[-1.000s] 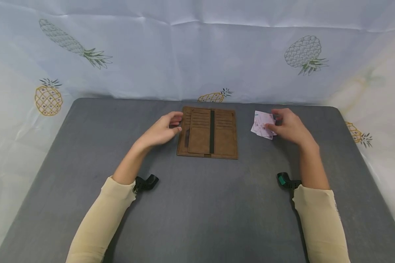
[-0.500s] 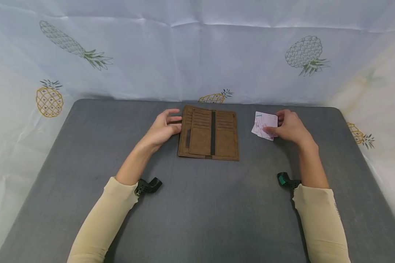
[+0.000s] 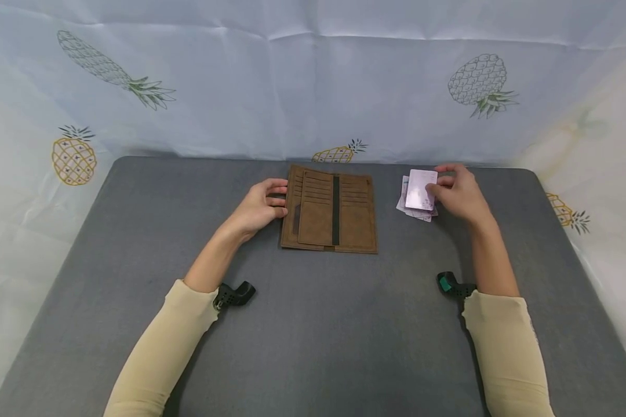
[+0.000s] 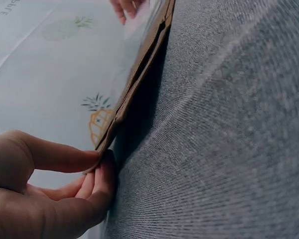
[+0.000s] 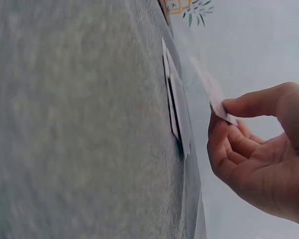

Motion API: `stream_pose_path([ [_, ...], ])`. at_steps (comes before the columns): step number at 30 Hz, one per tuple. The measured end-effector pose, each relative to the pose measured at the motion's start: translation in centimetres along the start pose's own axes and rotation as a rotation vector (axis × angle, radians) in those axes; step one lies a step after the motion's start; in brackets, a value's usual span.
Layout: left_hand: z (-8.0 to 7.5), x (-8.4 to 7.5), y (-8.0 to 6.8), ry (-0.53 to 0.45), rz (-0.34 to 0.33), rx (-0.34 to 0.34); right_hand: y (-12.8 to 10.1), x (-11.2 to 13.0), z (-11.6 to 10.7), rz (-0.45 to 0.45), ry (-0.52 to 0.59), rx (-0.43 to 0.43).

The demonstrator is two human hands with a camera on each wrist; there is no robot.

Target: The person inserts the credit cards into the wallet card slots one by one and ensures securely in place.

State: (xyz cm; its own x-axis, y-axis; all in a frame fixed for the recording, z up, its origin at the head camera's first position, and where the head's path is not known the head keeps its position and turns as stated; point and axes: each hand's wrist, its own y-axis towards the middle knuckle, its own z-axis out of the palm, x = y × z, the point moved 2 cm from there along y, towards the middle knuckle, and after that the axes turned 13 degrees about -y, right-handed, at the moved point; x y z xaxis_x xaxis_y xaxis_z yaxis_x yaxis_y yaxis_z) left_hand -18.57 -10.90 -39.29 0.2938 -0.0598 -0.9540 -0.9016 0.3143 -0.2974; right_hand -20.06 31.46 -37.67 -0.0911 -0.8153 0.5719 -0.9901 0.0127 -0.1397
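Observation:
A brown wallet [image 3: 330, 209] lies open on the grey table [image 3: 313, 324], its card slots facing up. My left hand [image 3: 258, 207] holds the wallet's left edge [image 4: 120, 112], thumb and fingers pinching the flap. My right hand [image 3: 456, 194] pinches one pale pink card [image 3: 421, 189] and holds it lifted above a small pile of cards [image 3: 413, 209] to the right of the wallet. In the right wrist view the card [image 5: 209, 89] hangs between thumb and forefinger, clear of the pile [image 5: 173, 107].
A white cloth with pineapple prints [image 3: 480, 84] hangs behind and to both sides of the table. Black wrist camera mounts [image 3: 233, 293] sit at both cuffs. The table's near half holds only my forearms.
My right hand has picked one card off the pile and raised it. My left hand has closed its fingers on the wallet's left edge.

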Motion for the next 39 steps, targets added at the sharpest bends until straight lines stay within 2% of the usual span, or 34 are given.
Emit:
stream_pose_path([
  [5, -0.2, 0.2, 0.0, 0.004, 0.002, -0.002, 0.0, 0.9, 0.6, -0.007, 0.098, 0.016],
  [22, -0.1, 0.7, 0.3, 0.003, 0.008, 0.006, 1.1, 6.2, 2.2, -0.141, 0.223, 0.035],
  [30, -0.4, 0.7, 0.0, 0.003, 0.001, 0.012, 1.3, 7.2, 4.1, -0.176, 0.214, 0.060],
  [39, -0.4, 0.9, 0.3, -0.001, 0.007, 0.016, 1.7, 7.4, 5.0, -0.227, 0.182, 0.072],
])
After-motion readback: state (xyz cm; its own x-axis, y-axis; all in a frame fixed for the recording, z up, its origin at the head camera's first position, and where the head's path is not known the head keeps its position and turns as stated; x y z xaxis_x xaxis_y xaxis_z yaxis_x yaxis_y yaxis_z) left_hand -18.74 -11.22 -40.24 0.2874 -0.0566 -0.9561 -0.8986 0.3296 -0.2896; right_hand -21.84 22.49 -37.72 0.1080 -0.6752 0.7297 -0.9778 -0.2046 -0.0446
